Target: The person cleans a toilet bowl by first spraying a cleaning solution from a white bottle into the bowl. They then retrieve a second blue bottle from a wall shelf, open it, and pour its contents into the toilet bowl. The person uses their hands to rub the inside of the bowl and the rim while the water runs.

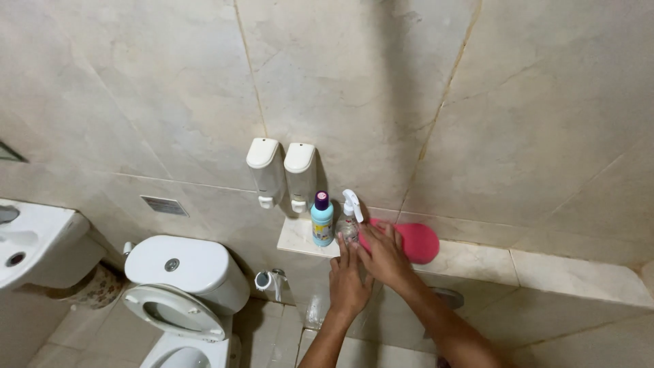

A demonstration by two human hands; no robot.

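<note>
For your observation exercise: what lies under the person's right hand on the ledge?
The right hand rests on a flat pink pad lying on the stone ledge. The pad's left end is covered by the hand, so its full shape cannot be seen.

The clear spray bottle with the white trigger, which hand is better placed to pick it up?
Probably the left hand: its fingertips reach the clear spray bottle from below, while the right hand rests on the flat pink pad beside it.

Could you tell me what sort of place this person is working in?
This looks like a tiled bathroom: a white toilet stands by a washbasin, and two soap dispensers hang on the wall above a ledge where the hands are.
</note>
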